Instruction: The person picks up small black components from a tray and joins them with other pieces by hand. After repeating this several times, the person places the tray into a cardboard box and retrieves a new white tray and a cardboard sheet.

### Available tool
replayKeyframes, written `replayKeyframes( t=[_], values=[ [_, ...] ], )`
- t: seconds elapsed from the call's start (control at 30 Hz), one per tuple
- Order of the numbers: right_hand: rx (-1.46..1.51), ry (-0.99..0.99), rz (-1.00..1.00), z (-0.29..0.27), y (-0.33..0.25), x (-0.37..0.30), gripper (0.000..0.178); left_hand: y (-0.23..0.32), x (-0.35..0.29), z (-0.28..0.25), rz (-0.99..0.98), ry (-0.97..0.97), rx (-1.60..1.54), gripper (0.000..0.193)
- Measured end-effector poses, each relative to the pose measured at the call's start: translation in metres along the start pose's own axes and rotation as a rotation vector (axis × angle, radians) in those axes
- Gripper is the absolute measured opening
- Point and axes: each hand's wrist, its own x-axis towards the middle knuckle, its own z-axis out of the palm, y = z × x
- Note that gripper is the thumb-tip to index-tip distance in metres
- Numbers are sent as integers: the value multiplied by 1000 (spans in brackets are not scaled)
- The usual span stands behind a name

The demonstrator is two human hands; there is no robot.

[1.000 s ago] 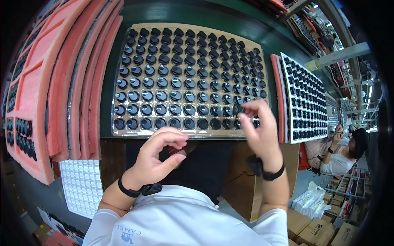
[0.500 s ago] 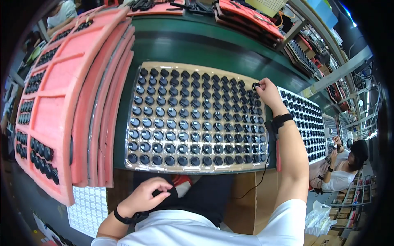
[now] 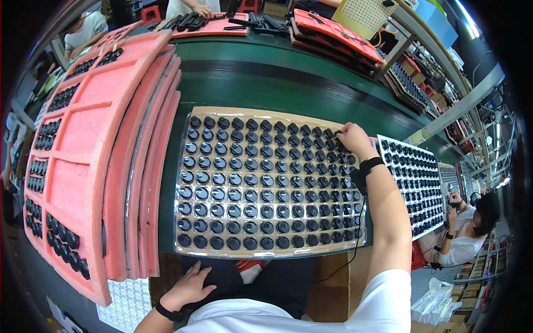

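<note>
A clear tray (image 3: 183, 252) on brown card holds many rows of small round black parts (image 3: 266, 183). My right hand (image 3: 353, 139) reaches to the tray's far right corner, fingers pinched on a black part there. A black wrist strap with a cord sits on that wrist. My left hand (image 3: 191, 286) rests low on my lap below the tray's near edge, fingers loosely spread, holding nothing I can see.
Pink foam trays (image 3: 83, 166) with black parts are stacked at the left. A second tray of black parts (image 3: 413, 183) lies at the right. A green bench (image 3: 277, 77) runs behind. Another person (image 3: 466, 230) works at the lower right; white grid sheet (image 3: 127, 302) below.
My right hand went from the tray's near edge up to its far right corner. My left hand dropped from in front of me down to my lap.
</note>
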Motion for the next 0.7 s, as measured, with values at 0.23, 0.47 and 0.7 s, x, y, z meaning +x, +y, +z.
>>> replayKeyframes(
  t=[0.23, 0.47, 0.7],
  values=[
    [76, 38, -4, 4, 8, -6, 28, -7, 5, 1, 24, -41, -125, 65],
    [256, 114, -9, -36, 32, -53, 29, -5, 4, 3, 60, -34, -117, 62],
    [332, 177, -66, -57, 51, -184, 20, -6, 6, 6, 134, -12, -46, 64]
  ],
)
